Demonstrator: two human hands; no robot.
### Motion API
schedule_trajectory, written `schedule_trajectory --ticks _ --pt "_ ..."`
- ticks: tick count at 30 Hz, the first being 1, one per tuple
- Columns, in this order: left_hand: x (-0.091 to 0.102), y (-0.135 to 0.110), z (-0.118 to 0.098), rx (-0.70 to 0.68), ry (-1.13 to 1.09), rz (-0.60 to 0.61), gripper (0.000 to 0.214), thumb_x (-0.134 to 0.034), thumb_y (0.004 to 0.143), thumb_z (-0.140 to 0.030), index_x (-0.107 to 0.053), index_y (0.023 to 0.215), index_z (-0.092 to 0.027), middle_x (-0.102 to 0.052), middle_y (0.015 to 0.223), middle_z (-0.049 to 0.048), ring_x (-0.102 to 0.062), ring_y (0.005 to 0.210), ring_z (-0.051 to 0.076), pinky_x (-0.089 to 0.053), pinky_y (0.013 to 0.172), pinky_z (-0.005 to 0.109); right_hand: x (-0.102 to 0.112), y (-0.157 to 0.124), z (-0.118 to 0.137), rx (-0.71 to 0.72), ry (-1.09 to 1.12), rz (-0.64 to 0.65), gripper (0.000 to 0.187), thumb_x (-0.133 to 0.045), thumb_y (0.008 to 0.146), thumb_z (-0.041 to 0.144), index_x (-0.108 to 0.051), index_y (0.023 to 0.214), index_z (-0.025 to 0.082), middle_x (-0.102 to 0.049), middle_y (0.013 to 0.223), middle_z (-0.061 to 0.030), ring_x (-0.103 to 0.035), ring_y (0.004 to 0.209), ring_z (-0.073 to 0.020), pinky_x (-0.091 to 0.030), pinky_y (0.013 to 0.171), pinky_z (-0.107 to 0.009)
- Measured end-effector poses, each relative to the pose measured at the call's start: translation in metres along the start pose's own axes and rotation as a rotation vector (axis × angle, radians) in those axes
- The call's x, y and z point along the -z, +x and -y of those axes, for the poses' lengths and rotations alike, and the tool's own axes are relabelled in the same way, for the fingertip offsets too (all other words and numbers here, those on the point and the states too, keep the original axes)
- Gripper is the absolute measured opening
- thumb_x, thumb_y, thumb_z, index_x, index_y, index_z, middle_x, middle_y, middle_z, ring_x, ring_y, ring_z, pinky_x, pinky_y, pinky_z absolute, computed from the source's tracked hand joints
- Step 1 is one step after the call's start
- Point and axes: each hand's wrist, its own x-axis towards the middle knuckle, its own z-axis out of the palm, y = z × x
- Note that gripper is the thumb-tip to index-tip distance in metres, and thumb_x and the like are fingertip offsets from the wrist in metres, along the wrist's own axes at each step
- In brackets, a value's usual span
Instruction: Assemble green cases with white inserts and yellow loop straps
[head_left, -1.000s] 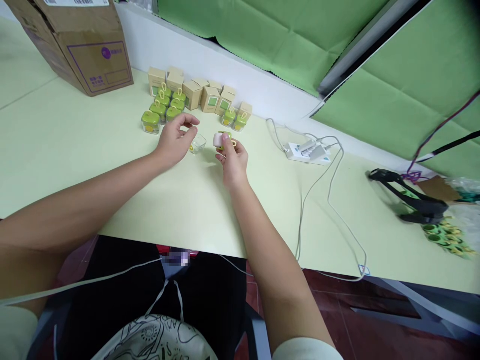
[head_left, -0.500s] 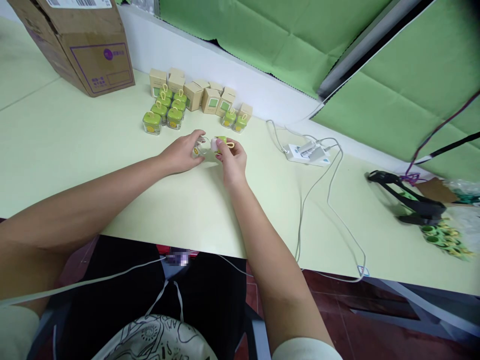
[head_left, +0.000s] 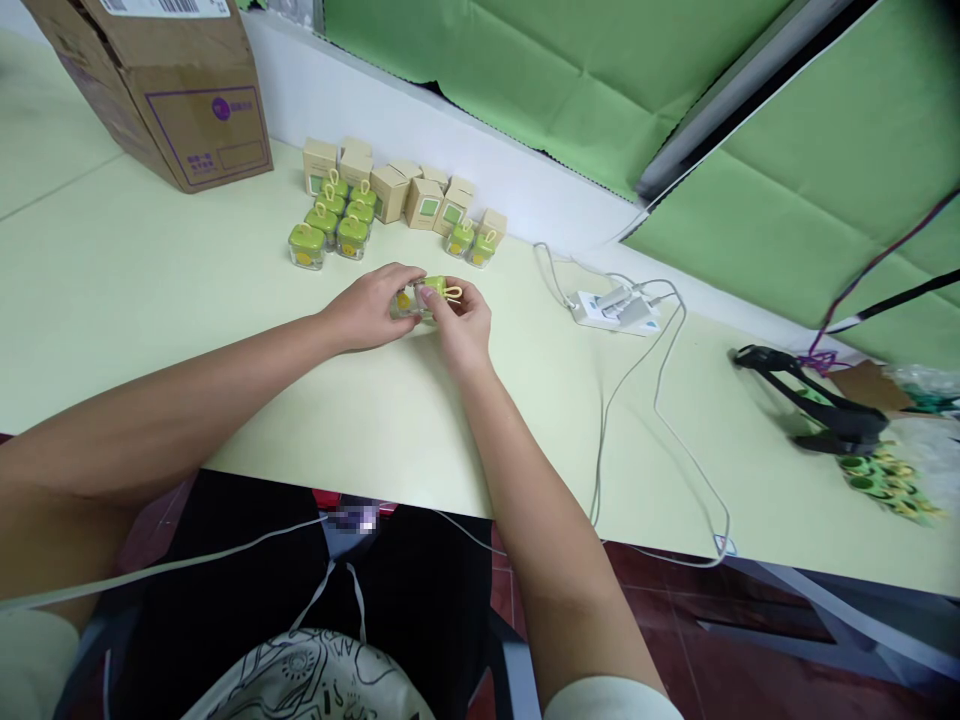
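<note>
A small clear jar [head_left: 403,302] with a yellow mark on its side lies tipped sideways in my left hand [head_left: 366,308], its fingers curled round the jar. My right hand [head_left: 466,325] pinches a green lid [head_left: 435,286] with a pale yellow loop. Lid and jar meet at the jar's mouth; whether the lid is seated I cannot tell, as fingers cover part of the join. Beyond my hands stand several lidded jars [head_left: 352,235] of the same kind, with two more such jars [head_left: 460,238] to their right.
Several small kraft boxes [head_left: 425,204] line the wall behind the jars. A large cardboard box [head_left: 206,130] stands at the far left. To the right are a white power strip [head_left: 615,312] with trailing cables, a black stand [head_left: 825,400] and green-yellow pieces [head_left: 889,480].
My right hand has moved slightly left, bringing the green lid up to the jar's mouth. The gap between lid and jar has closed.
</note>
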Motion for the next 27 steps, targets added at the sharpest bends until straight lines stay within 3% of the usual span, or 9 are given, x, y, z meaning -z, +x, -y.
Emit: schedule_trajectory --ticks 9,15,18,23,27 --pt "-0.001 -0.001 0.001 -0.003 -0.009 -0.027 0.057 -0.071 0.089 -0.041 -0.07 0.143 -0.023 -0.073 0.147 0.0129 -0.072 0.131 0.033 -0.057 0.117 0.049 0.001 -0.005 0.01 -0.139 0.174 0.016 0.054 -0.097 0.066 0.058 -0.074 0.101 0.024 -0.075 0.099 0.0015 -0.07 0.092 -0.0146 -0.059 0.079 -0.028" --pt "0.001 0.002 0.005 0.155 0.094 0.07 0.06 -0.074 0.089 -0.051 -0.067 0.141 -0.021 -0.08 0.132 0.0145 -0.073 0.125 0.038 -0.059 0.109 0.053 0.004 -0.004 0.015 -0.234 0.23 -0.002 0.054 -0.096 0.067 0.063 -0.072 0.095 0.025 -0.072 0.092 0.0024 -0.069 0.088 -0.0136 -0.056 0.076 -0.026" --pt "0.003 0.001 0.006 0.203 0.124 0.106 0.064 -0.075 0.088 -0.054 -0.067 0.142 -0.02 -0.078 0.136 0.0163 -0.07 0.131 0.04 -0.057 0.112 0.055 0.004 -0.005 0.017 -0.225 0.238 0.004 0.053 -0.096 0.068 0.063 -0.072 0.096 0.024 -0.073 0.094 0.0019 -0.069 0.092 -0.015 -0.056 0.077 -0.026" --pt "0.009 -0.001 0.001 0.059 0.036 -0.002 0.067 -0.065 0.098 -0.056 -0.06 0.153 -0.017 -0.066 0.159 0.0186 -0.057 0.151 0.039 -0.046 0.128 0.057 0.003 -0.007 0.017 -0.18 0.231 0.008 0.052 -0.096 0.065 0.059 -0.074 0.096 0.024 -0.078 0.1 0.0005 -0.07 0.094 -0.0155 -0.054 0.077 -0.026" --pt "0.011 -0.001 0.0 -0.011 -0.029 -0.055 0.067 -0.068 0.099 -0.059 -0.062 0.152 -0.02 -0.066 0.158 0.0168 -0.057 0.151 0.037 -0.044 0.13 0.055 0.003 -0.008 0.018 -0.133 0.227 0.062 0.048 -0.093 0.069 0.06 -0.075 0.098 0.025 -0.078 0.099 0.0012 -0.071 0.096 -0.0157 -0.054 0.082 -0.027"
